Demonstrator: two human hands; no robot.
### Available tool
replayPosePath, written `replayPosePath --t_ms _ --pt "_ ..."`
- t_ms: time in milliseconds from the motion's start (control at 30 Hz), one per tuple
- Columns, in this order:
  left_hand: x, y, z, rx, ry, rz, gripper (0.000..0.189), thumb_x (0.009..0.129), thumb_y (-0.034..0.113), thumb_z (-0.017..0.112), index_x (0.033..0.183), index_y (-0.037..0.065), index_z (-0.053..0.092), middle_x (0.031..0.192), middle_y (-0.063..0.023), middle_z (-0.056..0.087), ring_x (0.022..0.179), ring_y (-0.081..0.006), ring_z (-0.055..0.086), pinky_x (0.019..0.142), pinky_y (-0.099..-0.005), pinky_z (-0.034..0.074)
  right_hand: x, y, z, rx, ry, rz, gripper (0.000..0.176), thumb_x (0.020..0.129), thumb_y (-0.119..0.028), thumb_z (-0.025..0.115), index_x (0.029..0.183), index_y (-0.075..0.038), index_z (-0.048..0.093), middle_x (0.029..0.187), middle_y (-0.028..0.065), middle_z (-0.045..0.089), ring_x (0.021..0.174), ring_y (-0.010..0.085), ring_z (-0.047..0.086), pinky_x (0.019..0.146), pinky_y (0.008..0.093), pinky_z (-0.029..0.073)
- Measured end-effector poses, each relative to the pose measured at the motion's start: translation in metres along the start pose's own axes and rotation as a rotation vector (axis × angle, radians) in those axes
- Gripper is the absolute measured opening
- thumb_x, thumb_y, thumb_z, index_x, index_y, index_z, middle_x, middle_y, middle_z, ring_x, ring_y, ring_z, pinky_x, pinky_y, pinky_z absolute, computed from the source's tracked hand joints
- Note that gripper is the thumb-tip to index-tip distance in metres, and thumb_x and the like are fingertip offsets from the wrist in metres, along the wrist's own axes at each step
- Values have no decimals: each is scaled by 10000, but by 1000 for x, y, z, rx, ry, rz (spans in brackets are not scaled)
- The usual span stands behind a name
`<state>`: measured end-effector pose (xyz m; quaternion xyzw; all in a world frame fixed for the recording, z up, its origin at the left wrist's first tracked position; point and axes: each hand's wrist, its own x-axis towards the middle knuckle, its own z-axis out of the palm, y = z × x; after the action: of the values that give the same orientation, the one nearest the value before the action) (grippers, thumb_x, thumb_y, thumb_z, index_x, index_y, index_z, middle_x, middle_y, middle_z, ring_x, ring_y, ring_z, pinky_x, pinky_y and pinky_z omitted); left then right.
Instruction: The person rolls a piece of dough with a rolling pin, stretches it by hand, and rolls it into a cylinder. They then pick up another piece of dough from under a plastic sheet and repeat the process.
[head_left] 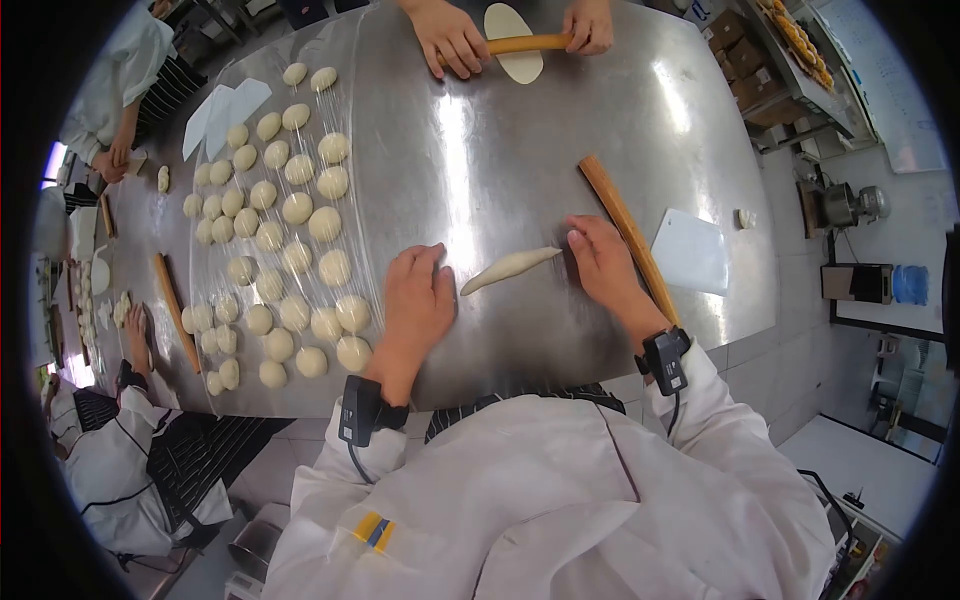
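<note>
A pale strip of dough (512,269), thick in the middle and pointed at the ends, lies slantwise on the steel table (510,160) between my hands. My left hand (418,298) rests on the table to the left of the dough, holding nothing, with its fingers stretched forward and the thumb apart. Close by the dough's right tip is my right hand (604,266), also holding nothing, its fingers loosely extended. Just right of that hand lies a wooden rolling pin (628,236). Beyond it sits a translucent white dough scraper (692,252).
Many dough balls (297,208) lie under clear plastic film on the left. Across the table, another person's hands (450,38) hold a rolling pin (528,43) over a flat dough oval (514,65). Co-workers stand at left near another rolling pin (176,312). A small dough piece (745,218) lies near the right edge.
</note>
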<state>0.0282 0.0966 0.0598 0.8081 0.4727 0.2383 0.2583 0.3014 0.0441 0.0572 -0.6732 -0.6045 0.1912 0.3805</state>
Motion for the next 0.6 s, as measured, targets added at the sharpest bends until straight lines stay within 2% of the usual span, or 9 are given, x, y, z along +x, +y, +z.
replayPosePath --t_ms 33,67,133,167,233,300,367,500,600 --pt "1 4 7 -52 107 -11 362 914 195 605 1221 4 590 1213 -207 580 1138 -371 544 991 -460 418 3 1 3 -2 1 -6 294 928 -178 611 1176 -21 635 1087 157 662 978 321 625 868 400 484" --pt "3 9 16 -52 110 -12 362 914 195 605 1221 4 590 1213 -207 580 1138 -371 544 991 -460 418 5 0 9 -24 -3 -92 321 934 -199 596 1206 -32 623 1156 159 640 1067 334 593 928 417 454" --pt "11 18 37 -52 151 88 523 954 340 527 1327 -26 508 1361 -253 489 1290 -423 438 1104 -521 292 12 -9 27 -43 -8 -174 349 939 -221 580 1237 -42 612 1225 161 617 1156 348 560 989 434 424" --pt "15 18 51 -48 151 88 523 954 340 527 1327 -26 508 1361 -253 489 1290 -423 438 1104 -521 292 20 -15 41 -147 -52 -263 403 943 -285 557 1274 -56 587 1290 164 582 1231 345 511 1048 440 373" --pt "29 14 72 72 47 60 726 954 519 426 1394 -58 427 1452 -268 407 1393 -429 322 1152 -554 173 28 -14 53 -243 -84 -364 459 948 -349 534 1310 -69 563 1354 166 547 1306 341 462 1107 446 321" --pt "23 15 74 161 -26 123 812 931 587 404 1410 -69 398 1477 -269 373 1414 -427 284 1158 -552 153 27 -6 63 -447 -291 -425 655 942 -525 457 1383 -42 484 1458 176 452 1416 323 334 1182 458 191" --pt "6 18 73 203 -151 169 982 871 714 394 1437 -87 338 1521 -273 299 1444 -428 221 1161 -565 126 8 -1 59 -434 -318 -436 742 925 -588 432 1394 -13 463 1469 185 436 1424 319 323 1187 461 176" --pt "-41 34 73 163 -191 146 1035 857 762 346 1429 -100 339 1520 -290 292 1450 -433 205 1158 -573 121 -44 3 47 -340 -287 -387 920 892 -698 376 1413 60 404 1488 216 397 1444 315 287 1199 469 132" --pt "-14 26 77 292 -130 160 1015 867 750 350 1422 -100 352 1510 -284 316 1448 -420 220 1160 -568 123 -13 10 58 -434 -244 -413 930 896 -703 357 1422 65 382 1491 229 385 1443 330 282 1200 460 145"
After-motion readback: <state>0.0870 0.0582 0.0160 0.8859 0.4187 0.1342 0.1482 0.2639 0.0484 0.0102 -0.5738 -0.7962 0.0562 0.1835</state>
